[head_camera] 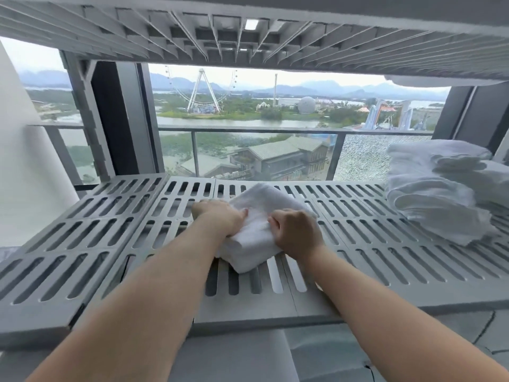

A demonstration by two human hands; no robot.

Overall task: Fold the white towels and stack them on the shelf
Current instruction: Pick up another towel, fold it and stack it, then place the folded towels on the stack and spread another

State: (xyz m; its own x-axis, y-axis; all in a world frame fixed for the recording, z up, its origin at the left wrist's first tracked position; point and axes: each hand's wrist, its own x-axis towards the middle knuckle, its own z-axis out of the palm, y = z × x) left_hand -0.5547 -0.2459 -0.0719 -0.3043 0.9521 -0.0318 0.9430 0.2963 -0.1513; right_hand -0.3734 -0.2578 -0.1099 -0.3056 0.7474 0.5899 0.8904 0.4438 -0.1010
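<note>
A folded white towel (256, 216) lies in the middle of the grey slotted shelf (110, 230), held from both sides. The left hand (217, 219) curls its fingers (203, 209) round the left edge, and the right hand (297, 232) grips the right edge with bent fingers. A pile of folded white towels (440, 194) sits on the same shelf, well apart to the right.

Both forearms (154, 285) are bare, as are the left hand (220, 217) and right hand (297, 232).

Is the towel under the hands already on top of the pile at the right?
No, the towel lies directly on the slatted shelf, apart from the pile at the right.
</note>
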